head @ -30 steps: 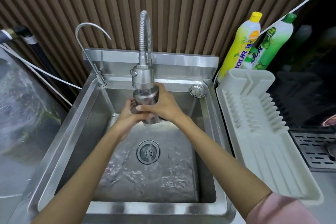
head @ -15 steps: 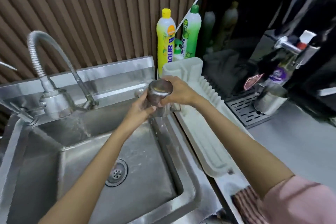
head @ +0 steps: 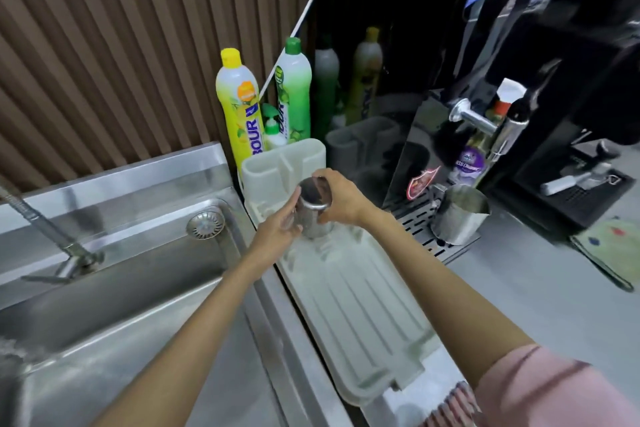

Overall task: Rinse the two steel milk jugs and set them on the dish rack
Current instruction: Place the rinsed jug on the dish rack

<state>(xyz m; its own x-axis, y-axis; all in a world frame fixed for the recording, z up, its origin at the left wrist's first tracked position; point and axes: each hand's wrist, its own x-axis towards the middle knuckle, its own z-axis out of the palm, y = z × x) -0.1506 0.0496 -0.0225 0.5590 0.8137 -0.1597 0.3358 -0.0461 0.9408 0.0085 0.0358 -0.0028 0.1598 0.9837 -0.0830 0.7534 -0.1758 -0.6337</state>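
A small steel milk jug [head: 313, 206] is upside down, its flat base facing up, over the far end of the white dish rack [head: 360, 315]. My right hand [head: 341, 199] grips it from the right and my left hand [head: 282, 222] holds its left side. Whether its rim touches the rack I cannot tell. A second, larger steel milk jug [head: 459, 213] stands upright on the drip grate [head: 417, 218] of the coffee machine, to the right of the rack.
The steel sink [head: 114, 288] with its flexible tap [head: 45, 229] lies to the left. Yellow [head: 239, 114] and green [head: 294, 94] dish soap bottles stand behind the rack. A black coffee machine [head: 540, 107] fills the right. A cloth [head: 613, 250] lies on the grey counter.
Both hands carried the small jug from under the tap to the right, out of the sink and over the dish rack, turning it base-up. My view swung right with them.
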